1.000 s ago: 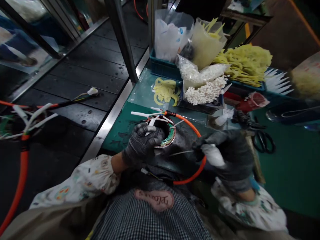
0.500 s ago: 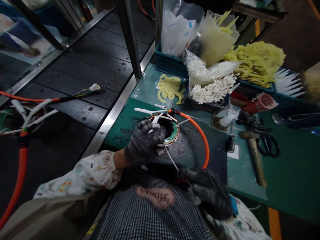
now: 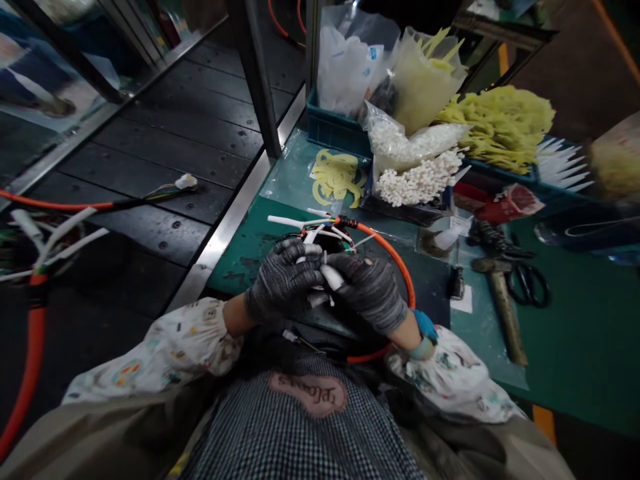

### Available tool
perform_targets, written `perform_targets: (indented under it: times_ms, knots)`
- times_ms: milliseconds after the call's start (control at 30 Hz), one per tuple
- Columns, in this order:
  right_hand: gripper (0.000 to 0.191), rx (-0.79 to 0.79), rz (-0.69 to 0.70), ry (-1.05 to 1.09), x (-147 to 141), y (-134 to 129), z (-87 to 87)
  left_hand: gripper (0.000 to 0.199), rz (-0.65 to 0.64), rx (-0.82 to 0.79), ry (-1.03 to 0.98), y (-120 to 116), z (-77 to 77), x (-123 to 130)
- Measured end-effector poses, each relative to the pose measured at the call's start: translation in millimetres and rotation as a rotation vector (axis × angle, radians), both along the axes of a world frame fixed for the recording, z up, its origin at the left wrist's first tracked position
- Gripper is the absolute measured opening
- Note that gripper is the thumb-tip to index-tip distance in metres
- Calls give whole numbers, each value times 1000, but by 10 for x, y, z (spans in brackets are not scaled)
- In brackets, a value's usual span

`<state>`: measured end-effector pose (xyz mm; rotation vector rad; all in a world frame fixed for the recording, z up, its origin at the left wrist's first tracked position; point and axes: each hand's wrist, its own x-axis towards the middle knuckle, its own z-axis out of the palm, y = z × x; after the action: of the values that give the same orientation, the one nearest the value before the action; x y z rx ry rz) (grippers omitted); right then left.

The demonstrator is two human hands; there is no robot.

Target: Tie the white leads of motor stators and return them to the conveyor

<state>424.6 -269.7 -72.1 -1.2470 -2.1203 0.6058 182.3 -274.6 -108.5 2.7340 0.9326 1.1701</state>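
Between my hands is a ring-shaped motor stator (image 3: pixel 347 248) with white sleeved leads (image 3: pixel 285 221) and an orange cable (image 3: pixel 406 267); the gloves hide most of it. My left hand (image 3: pixel 287 275), in a grey glove, is closed round the stator's near left side. My right hand (image 3: pixel 370 287), gloved too, is at the near right side with its fingers pinched together, almost touching the left fingers. Short bits of a thin white cord (image 3: pixel 331 301) show at the right fingertips; how the cord runs is hidden.
Right of the work lie a hammer (image 3: pixel 506 310) and black-handled scissors (image 3: pixel 529 283). Behind are yellow strips (image 3: pixel 336 175), white sleeve pieces (image 3: pixel 415 183) and a heap of yellow pieces (image 3: pixel 505 127). A metal post (image 3: pixel 257 80) rises at left, beside another orange cable (image 3: pixel 33 353).
My right hand has moved up and left from near the apron to the stator, where it was pulling a white cord taut before. My left hand keeps its hold.
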Motion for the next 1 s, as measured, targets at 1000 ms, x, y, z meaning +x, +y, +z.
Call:
perform_targets:
  times_ms: [1000]
  knots:
    - [12,-49,325,214,263,-181,-208,10,17,14,-36,27,91,70]
